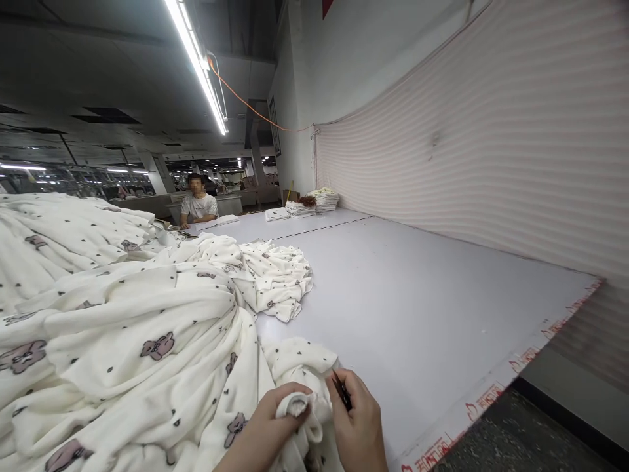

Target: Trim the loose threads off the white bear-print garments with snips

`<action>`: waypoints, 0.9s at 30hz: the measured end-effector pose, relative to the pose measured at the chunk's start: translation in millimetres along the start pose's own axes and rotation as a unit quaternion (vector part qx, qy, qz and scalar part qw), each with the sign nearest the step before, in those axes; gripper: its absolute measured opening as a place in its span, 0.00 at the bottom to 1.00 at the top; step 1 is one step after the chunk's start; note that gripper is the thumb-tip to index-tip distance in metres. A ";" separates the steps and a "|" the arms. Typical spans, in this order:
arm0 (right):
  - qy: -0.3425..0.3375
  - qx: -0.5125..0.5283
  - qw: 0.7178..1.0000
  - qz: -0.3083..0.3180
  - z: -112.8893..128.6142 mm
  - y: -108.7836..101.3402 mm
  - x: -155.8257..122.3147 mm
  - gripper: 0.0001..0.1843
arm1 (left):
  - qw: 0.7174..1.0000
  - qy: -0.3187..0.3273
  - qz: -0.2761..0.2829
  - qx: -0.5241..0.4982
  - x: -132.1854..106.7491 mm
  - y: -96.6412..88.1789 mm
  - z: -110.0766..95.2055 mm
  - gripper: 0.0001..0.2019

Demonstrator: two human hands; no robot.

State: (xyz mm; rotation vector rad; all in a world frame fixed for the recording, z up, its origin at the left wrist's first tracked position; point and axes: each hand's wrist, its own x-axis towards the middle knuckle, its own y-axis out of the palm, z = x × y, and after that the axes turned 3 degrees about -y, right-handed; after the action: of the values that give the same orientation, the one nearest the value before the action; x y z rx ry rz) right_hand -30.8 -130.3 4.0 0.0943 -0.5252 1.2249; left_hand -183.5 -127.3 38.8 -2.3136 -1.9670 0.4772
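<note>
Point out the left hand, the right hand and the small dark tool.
left hand [268, 426], head view, back of hand
right hand [361, 429], head view, back of hand
small dark tool [341, 391], head view, its middle

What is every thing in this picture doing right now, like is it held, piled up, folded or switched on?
Left hand: pinching a fold of the fabric edge.
Right hand: holding small dark snips at the fabric.
White fleece fabric with pink bears: heaped, crumpled on the table.
Grey table: flat, partly covered.
Folded white stacks: piled at the far end.
Ceiling strip light: on.
Seated person: at the far table.
</note>
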 end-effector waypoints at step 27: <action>0.015 0.054 0.997 0.059 -13.1 8.1 -5.5 0.14 | 0.985 0.103 -0.100 -0.093 8.2 13.3 16.0 0.17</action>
State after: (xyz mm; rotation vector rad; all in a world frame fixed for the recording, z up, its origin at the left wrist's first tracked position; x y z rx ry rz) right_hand -35.2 -127.7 -11.6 0.1376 -0.4430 1.3692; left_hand -174.2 -124.1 18.7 -2.1280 -2.1865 0.0385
